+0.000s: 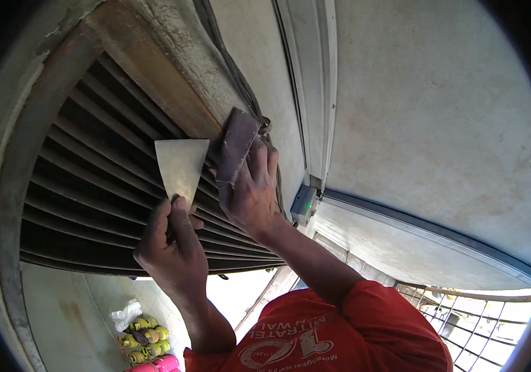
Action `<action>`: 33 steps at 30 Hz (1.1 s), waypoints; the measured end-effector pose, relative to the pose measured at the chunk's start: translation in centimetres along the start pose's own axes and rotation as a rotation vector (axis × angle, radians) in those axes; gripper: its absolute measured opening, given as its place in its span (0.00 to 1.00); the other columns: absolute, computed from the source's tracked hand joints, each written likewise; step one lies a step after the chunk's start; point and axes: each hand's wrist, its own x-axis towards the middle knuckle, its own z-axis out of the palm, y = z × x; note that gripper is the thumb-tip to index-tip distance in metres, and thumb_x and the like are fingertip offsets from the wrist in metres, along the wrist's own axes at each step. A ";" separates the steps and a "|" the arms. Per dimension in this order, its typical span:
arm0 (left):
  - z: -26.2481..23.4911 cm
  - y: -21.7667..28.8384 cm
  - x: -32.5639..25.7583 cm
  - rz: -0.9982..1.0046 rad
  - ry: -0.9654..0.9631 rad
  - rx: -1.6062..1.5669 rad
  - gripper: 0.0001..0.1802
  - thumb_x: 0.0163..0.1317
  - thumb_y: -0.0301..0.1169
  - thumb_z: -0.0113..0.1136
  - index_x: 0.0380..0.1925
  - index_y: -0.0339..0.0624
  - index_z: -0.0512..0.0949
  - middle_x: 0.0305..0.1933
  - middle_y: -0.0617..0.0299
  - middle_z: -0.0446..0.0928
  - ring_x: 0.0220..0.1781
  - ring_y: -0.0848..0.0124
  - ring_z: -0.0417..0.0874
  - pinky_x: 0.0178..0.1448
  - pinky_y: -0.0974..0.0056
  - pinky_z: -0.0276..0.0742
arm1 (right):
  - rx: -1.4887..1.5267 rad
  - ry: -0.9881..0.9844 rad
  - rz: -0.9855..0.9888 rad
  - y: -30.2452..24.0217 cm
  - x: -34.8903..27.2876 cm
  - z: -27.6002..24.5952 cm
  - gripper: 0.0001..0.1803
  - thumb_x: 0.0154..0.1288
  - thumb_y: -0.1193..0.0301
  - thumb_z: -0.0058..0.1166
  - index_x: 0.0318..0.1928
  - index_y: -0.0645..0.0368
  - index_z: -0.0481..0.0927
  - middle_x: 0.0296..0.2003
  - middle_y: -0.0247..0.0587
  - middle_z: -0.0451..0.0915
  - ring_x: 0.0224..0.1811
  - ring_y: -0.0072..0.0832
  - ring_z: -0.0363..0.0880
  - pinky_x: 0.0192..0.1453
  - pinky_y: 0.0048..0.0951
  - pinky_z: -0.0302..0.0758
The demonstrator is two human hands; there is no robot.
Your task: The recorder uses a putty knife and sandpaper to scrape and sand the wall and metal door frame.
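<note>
1. Behind everything is a pale wall (433, 93), to the right of my landmark, the slatted frame (154, 71) – brown wood around dark slats. A dark cable (225, 49) runs along the frame's right side, and a small box (304, 204) with a green light sits beyond its lower right.
2. Below the frame's lower edge, yellow-green cylinders (147, 341) stand near a white bag (127, 315).
3. My left hand (181, 248) is in front of the frame's slats, thumb and fingers pinched together on the pale scraper (181, 164). I have it by its narrow end; the blade widens away from my fingertips, its broad edge toward the frame's upper wooden bar.
4. My right hand (252, 192) is at the frame's right side, fingers curled around a dark purplish-brown strip (238, 146). The strip lies along my fingers, jutting past them toward the upper bar – whether it touches the wood, I cannot tell.
5. Before the frame, scraper and strip are near each other, with a narrow gap between.
</note>
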 end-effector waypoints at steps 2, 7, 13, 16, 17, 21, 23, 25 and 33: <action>0.0 0.1 -0.2 0.003 0.010 -0.024 0.07 0.70 0.26 0.58 0.38 0.33 0.82 0.26 0.56 0.84 0.22 0.75 0.84 0.26 0.72 0.75 | 0.144 0.114 -0.106 0.2 1.4 0.6 0.31 0.57 0.78 0.53 0.64 0.69 0.69 0.69 0.68 0.60 0.70 0.63 0.62 0.70 0.56 0.64; -0.5 1.0 0.4 -0.061 0.038 -0.077 0.08 0.70 0.26 0.57 0.39 0.33 0.82 0.26 0.56 0.84 0.23 0.76 0.84 0.26 0.73 0.74 | 0.425 0.207 -0.082 -1.2 7.4 1.0 0.30 0.63 0.80 0.47 0.67 0.68 0.67 0.69 0.69 0.61 0.74 0.59 0.58 0.75 0.53 0.60; -0.6 1.2 0.3 -0.081 0.058 -0.094 0.09 0.71 0.29 0.57 0.40 0.33 0.82 0.27 0.55 0.85 0.22 0.77 0.81 0.24 0.73 0.73 | 0.322 0.070 -0.143 3.8 -2.9 1.9 0.33 0.57 0.84 0.48 0.67 0.69 0.67 0.68 0.62 0.66 0.72 0.54 0.63 0.76 0.50 0.61; 0.6 0.6 0.3 -0.034 -0.018 -0.127 0.10 0.71 0.30 0.58 0.40 0.33 0.82 0.28 0.55 0.85 0.22 0.77 0.80 0.23 0.73 0.72 | 0.318 0.038 -0.134 4.3 -3.0 1.1 0.34 0.56 0.84 0.48 0.67 0.70 0.67 0.68 0.62 0.66 0.73 0.53 0.63 0.76 0.49 0.61; 0.8 0.6 0.8 -0.023 -0.027 -0.132 0.10 0.71 0.30 0.58 0.40 0.33 0.82 0.28 0.55 0.85 0.22 0.77 0.80 0.23 0.73 0.72 | 0.365 0.054 -0.152 3.9 -1.0 1.1 0.34 0.55 0.84 0.48 0.67 0.71 0.67 0.68 0.62 0.66 0.73 0.53 0.63 0.76 0.49 0.62; -0.6 0.8 0.8 -0.051 0.076 -0.116 0.11 0.72 0.33 0.57 0.40 0.33 0.81 0.29 0.57 0.84 0.21 0.77 0.79 0.23 0.74 0.71 | 0.300 0.075 -0.272 2.3 1.8 1.3 0.36 0.55 0.82 0.50 0.69 0.69 0.65 0.68 0.61 0.66 0.73 0.53 0.63 0.75 0.46 0.64; -1.8 0.8 0.7 -0.013 0.053 -0.128 0.12 0.72 0.33 0.57 0.41 0.34 0.81 0.29 0.56 0.85 0.21 0.78 0.79 0.22 0.74 0.70 | 0.341 0.000 -0.191 4.5 -2.8 1.3 0.37 0.55 0.84 0.49 0.69 0.69 0.65 0.68 0.61 0.66 0.73 0.52 0.62 0.76 0.45 0.63; -1.2 0.6 0.6 -0.011 0.030 -0.115 0.12 0.72 0.33 0.57 0.41 0.34 0.81 0.29 0.56 0.85 0.21 0.78 0.79 0.22 0.74 0.70 | 0.280 -0.096 -0.025 8.5 -9.7 2.1 0.38 0.53 0.88 0.44 0.70 0.67 0.64 0.69 0.61 0.64 0.74 0.52 0.61 0.77 0.44 0.62; 0.0 -1.0 -0.4 -0.072 -0.052 -0.072 0.11 0.72 0.32 0.57 0.41 0.35 0.82 0.27 0.58 0.85 0.21 0.77 0.80 0.23 0.74 0.70 | 0.315 0.017 -0.002 5.5 -6.2 2.3 0.43 0.50 0.89 0.42 0.72 0.66 0.59 0.72 0.60 0.59 0.75 0.51 0.59 0.76 0.42 0.62</action>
